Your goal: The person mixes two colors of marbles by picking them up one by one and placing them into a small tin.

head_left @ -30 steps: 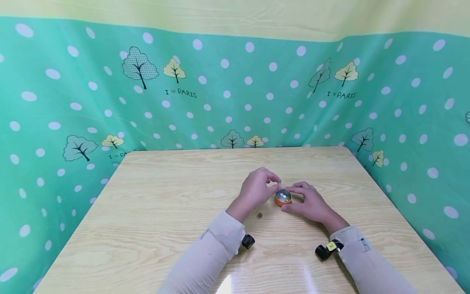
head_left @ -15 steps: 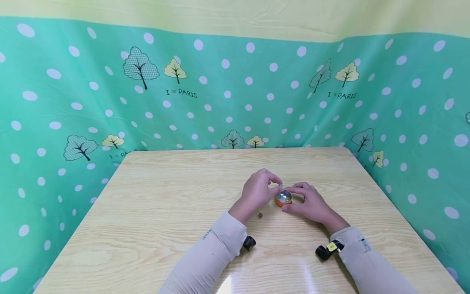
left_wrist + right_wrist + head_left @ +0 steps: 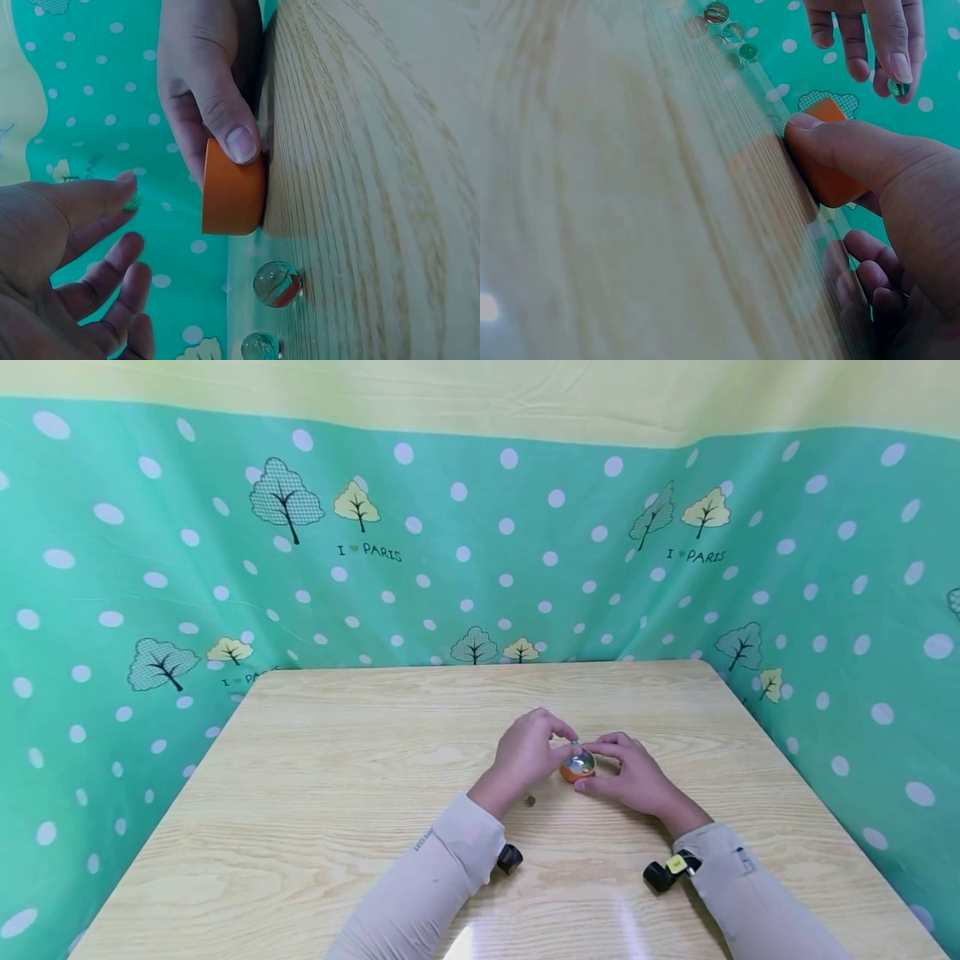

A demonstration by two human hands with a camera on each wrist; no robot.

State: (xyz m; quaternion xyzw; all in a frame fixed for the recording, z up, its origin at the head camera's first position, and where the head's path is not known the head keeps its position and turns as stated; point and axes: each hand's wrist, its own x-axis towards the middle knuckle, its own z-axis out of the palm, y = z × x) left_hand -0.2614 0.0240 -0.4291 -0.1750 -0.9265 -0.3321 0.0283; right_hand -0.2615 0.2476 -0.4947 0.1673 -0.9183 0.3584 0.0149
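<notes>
A small round orange bowl (image 3: 576, 776), shiny inside, stands on the wooden table. My right hand (image 3: 628, 778) grips its side, with the thumb in front and fingers behind. My left hand (image 3: 527, 750) is just over the bowl's left rim, pinching a clear greenish glass marble (image 3: 898, 88) between thumb and forefinger. The left wrist view shows this hand apart from the bowl's orange wall (image 3: 231, 199), its other fingers loosely bent. How much the bowl holds is hard to make out.
On the table near the bowl lie loose glass marbles: one with a reddish swirl (image 3: 277, 284), a greenish one (image 3: 260, 347), and a dark one (image 3: 716, 13) in the right wrist view. A green dotted curtain (image 3: 420, 543) hangs behind and beside the table (image 3: 337, 793).
My left hand has shifted slightly right and down, bringing the marble closer over the bowl. The right hand and the bowl have stayed in place.
</notes>
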